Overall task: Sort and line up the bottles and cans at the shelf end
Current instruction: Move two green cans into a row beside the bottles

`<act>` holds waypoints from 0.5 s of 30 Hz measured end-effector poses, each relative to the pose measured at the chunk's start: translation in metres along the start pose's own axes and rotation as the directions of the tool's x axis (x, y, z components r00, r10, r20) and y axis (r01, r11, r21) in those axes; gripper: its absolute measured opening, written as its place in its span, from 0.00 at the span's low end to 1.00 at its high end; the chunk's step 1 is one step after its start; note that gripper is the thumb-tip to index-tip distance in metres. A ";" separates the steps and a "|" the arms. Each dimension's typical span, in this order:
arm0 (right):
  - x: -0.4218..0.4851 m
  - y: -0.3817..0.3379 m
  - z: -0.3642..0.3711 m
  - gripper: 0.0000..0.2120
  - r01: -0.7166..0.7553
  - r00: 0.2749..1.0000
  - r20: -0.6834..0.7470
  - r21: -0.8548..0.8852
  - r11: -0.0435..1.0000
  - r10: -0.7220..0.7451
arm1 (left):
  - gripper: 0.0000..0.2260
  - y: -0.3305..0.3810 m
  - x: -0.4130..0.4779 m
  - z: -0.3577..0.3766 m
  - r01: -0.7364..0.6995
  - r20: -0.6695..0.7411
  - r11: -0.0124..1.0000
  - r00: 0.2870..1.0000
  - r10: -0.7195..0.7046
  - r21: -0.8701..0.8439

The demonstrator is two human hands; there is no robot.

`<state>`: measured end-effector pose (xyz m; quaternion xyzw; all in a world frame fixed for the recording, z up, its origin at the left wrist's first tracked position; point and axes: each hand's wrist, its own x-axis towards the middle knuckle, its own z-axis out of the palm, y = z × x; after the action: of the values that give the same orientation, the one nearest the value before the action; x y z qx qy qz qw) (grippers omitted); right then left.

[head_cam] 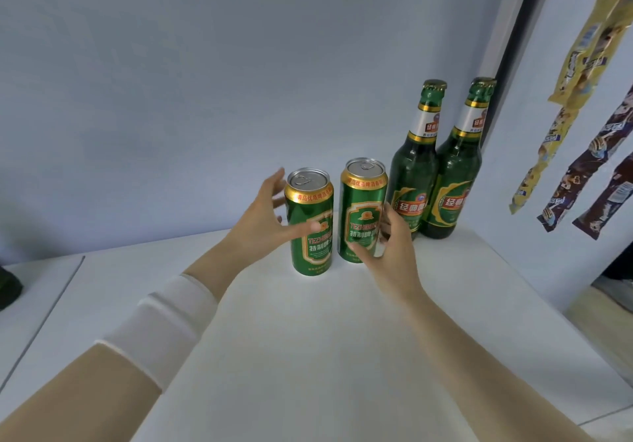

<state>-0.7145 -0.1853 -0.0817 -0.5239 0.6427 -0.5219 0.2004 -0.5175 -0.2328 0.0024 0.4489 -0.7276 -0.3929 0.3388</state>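
Note:
Two green beer cans stand side by side on the white shelf top (308,339), with two green glass bottles upright to their right against the wall. My left hand (263,226) is spread around the left can (313,202), thumb across its front and fingers straight at its far left side. My right hand (387,250) grips the right can (363,198) low down, its thumb on the front and curled fingers on the right side. The left bottle (412,174) stands just behind those fingers and touches the right bottle (454,181) in the corner.
The blue wall runs close behind the row. Strips of snack packets (565,174) hang on the panel at the right, past the shelf's right edge. A dark object (7,287) sits at the far left on a neighbouring surface.

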 end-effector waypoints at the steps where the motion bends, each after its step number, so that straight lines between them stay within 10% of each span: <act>1: -0.006 0.002 0.003 0.41 -0.007 0.998 -0.068 -0.021 1.000 0.006 | 0.46 0.007 -0.002 -0.002 -0.033 -0.062 0.999 0.998 0.032 -0.006; 7: -0.007 -0.003 0.021 0.34 -0.140 0.971 -0.203 -0.060 0.988 0.125 | 0.37 0.032 0.004 0.002 -0.136 -0.074 0.912 0.981 0.178 0.388; 15: -0.003 0.003 0.021 0.32 -0.088 0.964 -0.258 -0.083 0.993 0.063 | 0.35 0.037 0.027 0.007 -0.158 -0.046 0.883 0.979 0.199 0.442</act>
<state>-0.6981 -0.1930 -0.0933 -0.4363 0.7065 -0.5461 0.1109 -0.5480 -0.2454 0.0354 0.4615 -0.8192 -0.1666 0.2968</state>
